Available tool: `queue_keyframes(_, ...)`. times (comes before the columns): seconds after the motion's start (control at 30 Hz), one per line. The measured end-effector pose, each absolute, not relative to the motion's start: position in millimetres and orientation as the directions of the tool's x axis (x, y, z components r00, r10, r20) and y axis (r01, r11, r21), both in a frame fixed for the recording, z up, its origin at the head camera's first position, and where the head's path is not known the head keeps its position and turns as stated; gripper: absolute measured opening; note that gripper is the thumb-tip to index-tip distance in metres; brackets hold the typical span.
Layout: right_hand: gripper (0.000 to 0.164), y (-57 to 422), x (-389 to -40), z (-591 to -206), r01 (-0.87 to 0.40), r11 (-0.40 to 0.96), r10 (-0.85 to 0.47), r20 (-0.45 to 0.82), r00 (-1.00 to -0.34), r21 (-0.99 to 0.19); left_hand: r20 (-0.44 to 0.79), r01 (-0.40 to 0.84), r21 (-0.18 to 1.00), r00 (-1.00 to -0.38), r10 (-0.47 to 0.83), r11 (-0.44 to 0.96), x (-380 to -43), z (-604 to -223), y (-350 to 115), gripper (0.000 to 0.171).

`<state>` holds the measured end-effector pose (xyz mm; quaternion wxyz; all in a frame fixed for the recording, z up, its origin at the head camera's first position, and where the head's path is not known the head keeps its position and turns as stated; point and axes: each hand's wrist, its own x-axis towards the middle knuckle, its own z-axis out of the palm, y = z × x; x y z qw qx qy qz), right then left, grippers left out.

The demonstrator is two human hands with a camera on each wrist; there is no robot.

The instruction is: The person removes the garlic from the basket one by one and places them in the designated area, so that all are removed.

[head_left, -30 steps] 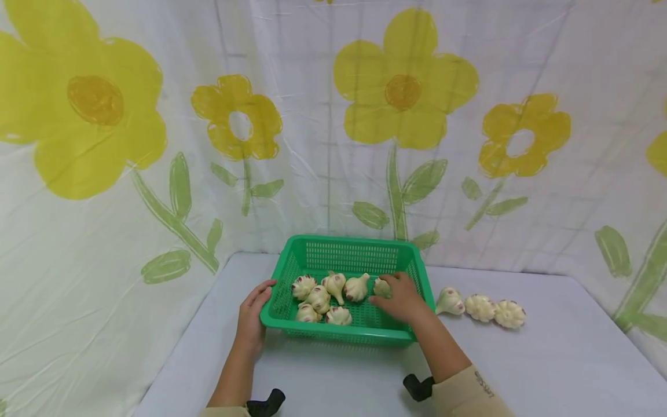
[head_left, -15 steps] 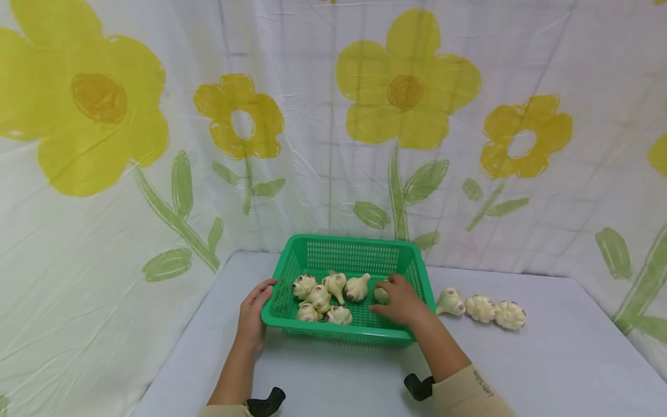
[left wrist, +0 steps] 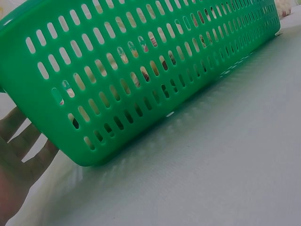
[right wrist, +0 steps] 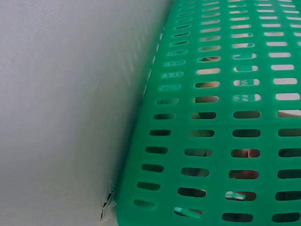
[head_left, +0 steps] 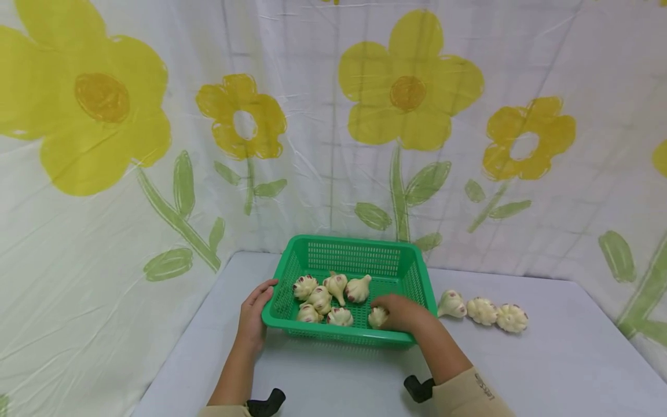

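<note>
A green plastic basket with slotted walls holds several garlic bulbs, pale with purplish streaks. My left hand lies along the basket's left end, fingertips up at the rim; in the left wrist view its fingers stretch straight against the slotted wall. My right hand reaches over the front right rim and grips a garlic bulb low inside, near the front wall. The right wrist view shows mostly the basket's front wall, which hides the hand apart from glimpses through slots.
To the right of the basket, three more garlic bulbs lie in a row on the white-covered table. A white curtain with printed yellow flowers hangs right behind the table. Black wrist mounts stick out by both sleeves.
My right hand has moved the garlic bulb toward me, from mid-basket to near the front wall. My left hand has stayed at the left end, and the other bulbs lie as before.
</note>
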<state>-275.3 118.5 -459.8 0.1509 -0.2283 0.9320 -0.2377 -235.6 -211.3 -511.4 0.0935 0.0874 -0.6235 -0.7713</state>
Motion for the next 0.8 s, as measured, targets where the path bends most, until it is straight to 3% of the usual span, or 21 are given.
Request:
queue_keyframes(0.43,0.040,121.0,-276.8,-459.0,-0.378,0.725,-0.593,-0.242,-0.768,-0.575,-0.024,0.030,0.978,-0.967,-0.253,-0.206,-237.0,-512.6,-212.3,0.046)
queue_keyframes(0.67,0.030,123.0,-279.4,-457.5,-0.418,0.646,-0.657,-0.187,-0.731,-0.639,-0.026,0.028,0.976,-0.968,-0.248,-0.214,-235.4,-510.6,-211.9,0.047)
queue_keyframes(0.8,0.033,123.2,-277.4,-456.1,-0.416,0.617,-0.661,-0.153,-0.735,-0.668,-0.033,0.019,0.978,-0.968,-0.247,-0.207,-234.7,-510.7,-212.0,0.048)
